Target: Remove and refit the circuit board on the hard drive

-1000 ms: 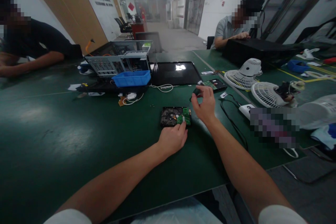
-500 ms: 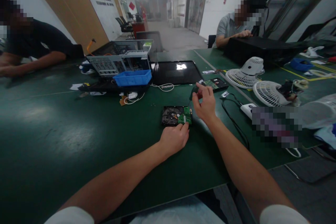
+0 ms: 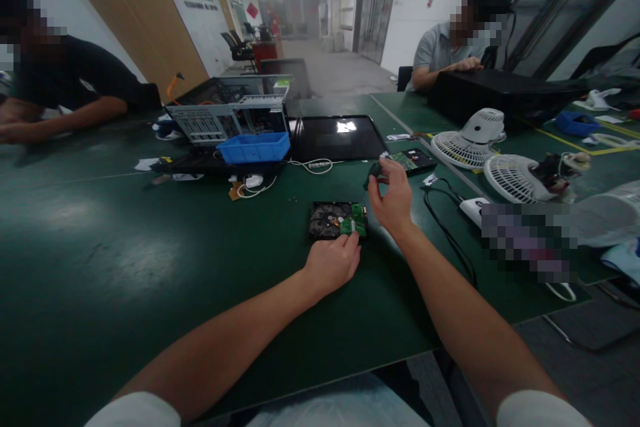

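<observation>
A hard drive point(image 3: 325, 219) lies flat on the green table, its green circuit board facing up at the right end. My left hand point(image 3: 334, 259) is closed on the drive's near edge by the board, thumb and fingers together. In my right hand point(image 3: 393, 195) is a screwdriver point(image 3: 372, 175) with a dark green handle, pinched between thumb and fingers. Its thin shaft points down to the far right corner of the drive; whether the tip sits in a screw is too small to tell. Several tiny specks, perhaps screws point(image 3: 293, 199), lie left of the drive.
Beyond my right hand lies a second drive point(image 3: 419, 159). A blue tray point(image 3: 255, 148) stands before an open computer case point(image 3: 200, 125), beside a black flat panel point(image 3: 340, 139). White fan parts point(image 3: 463, 148), a black cable point(image 3: 453, 247) and a power strip point(image 3: 473, 208) are at right. Two people sit across.
The screwdriver handle and my right fingers have shifted slightly around each other. My left hand stays on the hard drive, and the whole view has moved a little.
</observation>
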Demonstrator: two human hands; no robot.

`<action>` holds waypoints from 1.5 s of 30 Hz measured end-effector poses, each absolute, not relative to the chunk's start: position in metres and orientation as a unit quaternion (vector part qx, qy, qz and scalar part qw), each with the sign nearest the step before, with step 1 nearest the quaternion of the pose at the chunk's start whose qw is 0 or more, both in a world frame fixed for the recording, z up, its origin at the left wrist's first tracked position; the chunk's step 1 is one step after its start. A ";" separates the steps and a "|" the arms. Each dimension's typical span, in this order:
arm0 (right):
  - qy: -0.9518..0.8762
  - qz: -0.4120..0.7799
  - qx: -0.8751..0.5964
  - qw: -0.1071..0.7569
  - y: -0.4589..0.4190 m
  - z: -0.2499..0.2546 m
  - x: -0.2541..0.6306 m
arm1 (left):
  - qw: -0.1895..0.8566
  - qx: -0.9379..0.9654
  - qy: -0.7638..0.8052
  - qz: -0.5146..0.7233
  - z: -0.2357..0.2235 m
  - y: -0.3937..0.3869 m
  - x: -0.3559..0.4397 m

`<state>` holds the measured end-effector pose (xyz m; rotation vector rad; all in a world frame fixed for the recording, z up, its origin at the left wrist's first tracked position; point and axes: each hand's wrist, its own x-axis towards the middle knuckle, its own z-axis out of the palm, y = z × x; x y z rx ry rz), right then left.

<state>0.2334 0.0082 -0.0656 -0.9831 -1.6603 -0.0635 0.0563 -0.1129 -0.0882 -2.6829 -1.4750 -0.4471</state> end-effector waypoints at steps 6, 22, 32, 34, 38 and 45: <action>-0.695 -0.028 -0.428 0.577 0.010 -0.067 0.234 | 0.028 -0.863 -0.482 -0.150 -0.090 -0.113 0.057; -0.697 -0.053 -0.430 0.571 0.008 -0.064 0.235 | 0.010 -0.855 -0.498 -0.143 -0.088 -0.112 0.057; -0.697 -0.083 -0.415 0.579 0.003 -0.056 0.234 | 0.009 -0.854 -0.501 -0.142 -0.090 -0.111 0.057; -0.696 -0.081 -0.412 0.583 0.004 -0.057 0.234 | 0.011 -0.853 -0.504 -0.139 -0.091 -0.111 0.057; -0.699 -0.050 -0.393 0.596 0.004 -0.059 0.232 | 0.013 -0.852 -0.504 -0.140 -0.092 -0.111 0.058; -0.712 0.066 -0.393 0.579 0.005 -0.067 0.230 | 0.015 -0.854 -0.498 -0.149 -0.092 -0.111 0.057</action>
